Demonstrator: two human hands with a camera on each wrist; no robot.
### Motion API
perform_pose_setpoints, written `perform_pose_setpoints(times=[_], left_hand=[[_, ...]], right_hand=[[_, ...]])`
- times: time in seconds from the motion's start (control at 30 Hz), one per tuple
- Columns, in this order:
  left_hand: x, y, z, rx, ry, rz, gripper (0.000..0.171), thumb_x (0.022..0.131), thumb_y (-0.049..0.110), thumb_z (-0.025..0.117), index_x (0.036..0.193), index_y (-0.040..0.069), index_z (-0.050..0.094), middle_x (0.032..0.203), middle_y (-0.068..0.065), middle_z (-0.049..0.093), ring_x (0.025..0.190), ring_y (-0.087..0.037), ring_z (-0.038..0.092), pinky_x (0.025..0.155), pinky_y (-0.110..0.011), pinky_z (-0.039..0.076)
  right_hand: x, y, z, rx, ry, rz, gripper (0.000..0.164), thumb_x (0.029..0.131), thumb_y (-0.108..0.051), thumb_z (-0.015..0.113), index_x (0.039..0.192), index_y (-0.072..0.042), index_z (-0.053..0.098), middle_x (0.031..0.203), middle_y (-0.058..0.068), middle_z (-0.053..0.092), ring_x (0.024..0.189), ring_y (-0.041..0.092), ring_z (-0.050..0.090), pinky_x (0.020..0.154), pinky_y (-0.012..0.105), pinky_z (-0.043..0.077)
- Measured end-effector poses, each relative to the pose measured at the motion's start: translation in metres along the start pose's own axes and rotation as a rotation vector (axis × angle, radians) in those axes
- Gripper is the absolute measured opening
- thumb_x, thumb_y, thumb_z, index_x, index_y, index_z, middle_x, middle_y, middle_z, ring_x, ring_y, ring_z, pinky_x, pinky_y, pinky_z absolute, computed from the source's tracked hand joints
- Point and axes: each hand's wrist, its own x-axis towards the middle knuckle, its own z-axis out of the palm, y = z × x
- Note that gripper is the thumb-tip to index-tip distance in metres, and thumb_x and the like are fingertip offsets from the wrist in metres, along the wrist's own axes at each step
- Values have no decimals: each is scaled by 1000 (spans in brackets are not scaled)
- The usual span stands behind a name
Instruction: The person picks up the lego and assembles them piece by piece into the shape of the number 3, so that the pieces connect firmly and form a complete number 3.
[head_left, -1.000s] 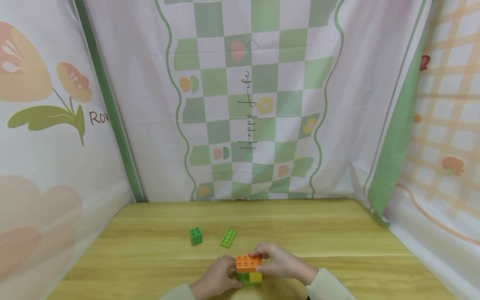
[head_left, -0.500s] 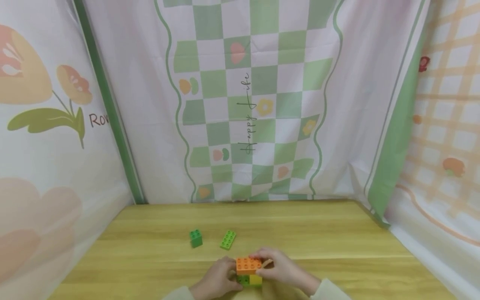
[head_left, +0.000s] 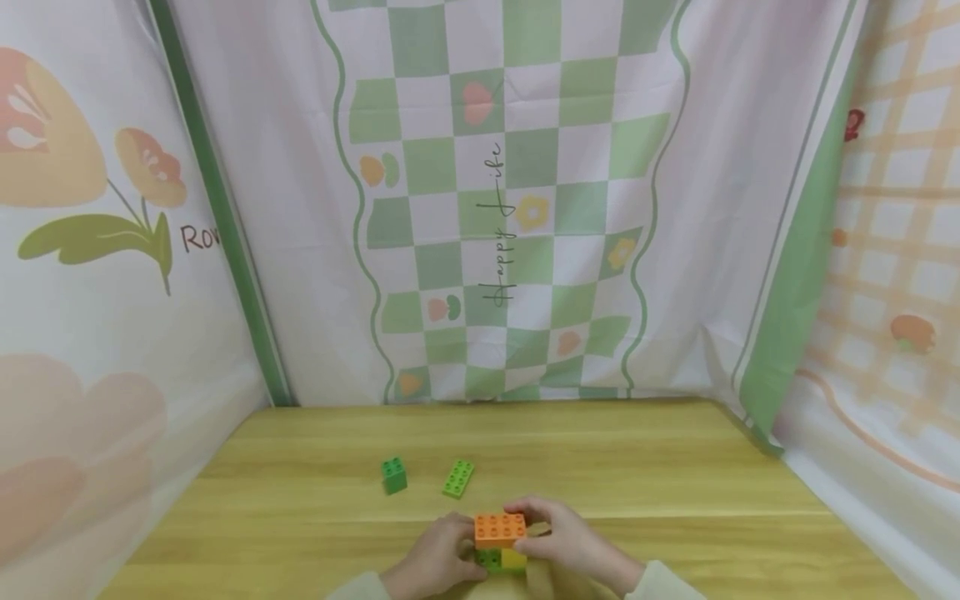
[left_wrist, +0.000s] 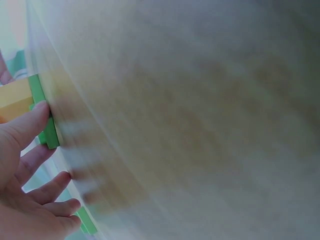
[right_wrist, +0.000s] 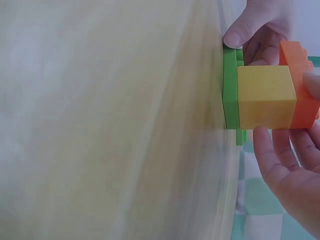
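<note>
In the head view a stack of toy building bricks stands near the table's front edge. An orange brick (head_left: 500,531) with studs up lies on top of a yellow brick (right_wrist: 266,90), which sits on one end of a light green plate (right_wrist: 230,92). My left hand (head_left: 437,557) pinches the green plate at its left end, the thumb on its near edge. On the other side, my right hand (head_left: 567,543) grips the orange brick by its right end, thumb in front and fingers behind. In the right wrist view, the orange brick meets the yellow one at a slight tilt.
Beyond the hands lie a dark green brick (head_left: 393,475) and a separate light green plate (head_left: 458,479), both on the wood-patterned table (head_left: 637,467). A checked curtain (head_left: 517,250) hangs behind the table, with more printed cloth at both sides.
My right fingers have drawn back slightly over the orange brick's far right corner, so more of its studs show. The left hand keeps its hold and the stack stays in place.
</note>
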Motion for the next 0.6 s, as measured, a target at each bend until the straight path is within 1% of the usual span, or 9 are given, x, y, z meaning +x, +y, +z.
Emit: perform_pose_setpoints(times=[0.13,0.23,0.33,0.5,0.6], left_hand=[[-1,1,0,-3,-10,-26,38,66,20,82,102,16,70,94,14,59,88,-4,50,80,-28,44],[-1,2,0,-2,-12,-38,38,66,21,81,102,16,70,95,14,59,88,-5,50,80,-29,44],[-1,2,-1,-1,-7,-35,38,66,21,81,102,15,70,95,13,59,88,-5,51,80,-29,44],[-1,1,0,-12,-9,-43,38,66,20,82,101,15,69,96,12,58,89,-6,51,81,-29,45],[0,0,0,-22,-15,-53,37,67,20,81,102,15,69,97,12,58,89,-6,51,82,-30,45]], right_hand=[[-1,1,0,39,11,38,42,81,-14,69,117,1,54,104,2,60,98,27,53,86,53,41],[-2,1,1,90,9,61,40,81,-14,68,116,-1,55,106,3,60,101,27,52,88,56,38],[-4,1,1,131,10,71,38,82,-13,67,116,-2,55,108,5,59,103,28,52,88,51,41],[-6,2,0,192,12,82,37,83,-13,66,116,0,55,109,8,59,103,29,51,82,38,48],[-6,4,1,225,16,93,38,83,-13,67,117,1,55,109,8,59,103,30,51,80,35,49]])
